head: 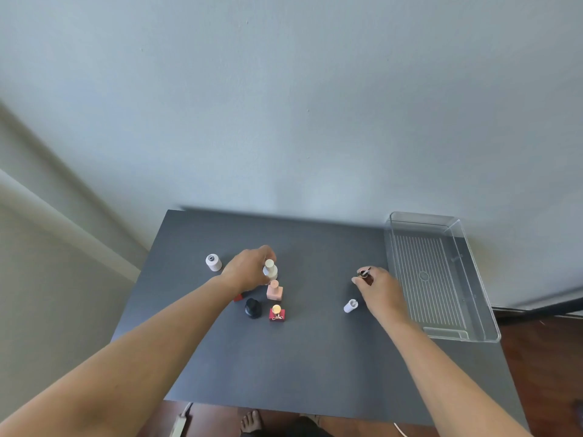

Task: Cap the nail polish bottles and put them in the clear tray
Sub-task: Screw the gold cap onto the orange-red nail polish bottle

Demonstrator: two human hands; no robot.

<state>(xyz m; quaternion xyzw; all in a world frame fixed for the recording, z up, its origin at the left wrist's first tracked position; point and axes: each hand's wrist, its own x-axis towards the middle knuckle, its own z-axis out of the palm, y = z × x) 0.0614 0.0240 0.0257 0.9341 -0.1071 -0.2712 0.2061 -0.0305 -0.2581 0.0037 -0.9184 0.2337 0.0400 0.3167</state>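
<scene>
My left hand (247,269) grips a pale capped bottle (270,270) standing in a cluster at the middle of the dark table (315,357). In front of it stand a pink capped bottle (274,291), a black capped bottle (252,308) and a red bottle with a gold cap (277,313). A red item (238,297) shows partly under my left wrist. An uncapped white bottle (213,262) stands alone at the left. My right hand (377,287) is closed around a small dark red bottle (366,275) with a bare neck. A white cap (350,306) lies next to that hand.
The clear tray (473,298) sits at the table's right edge, with nothing inside it, just right of my right hand. A wall stands right behind the table. Bare feet and a wooden floor show beyond the near edge.
</scene>
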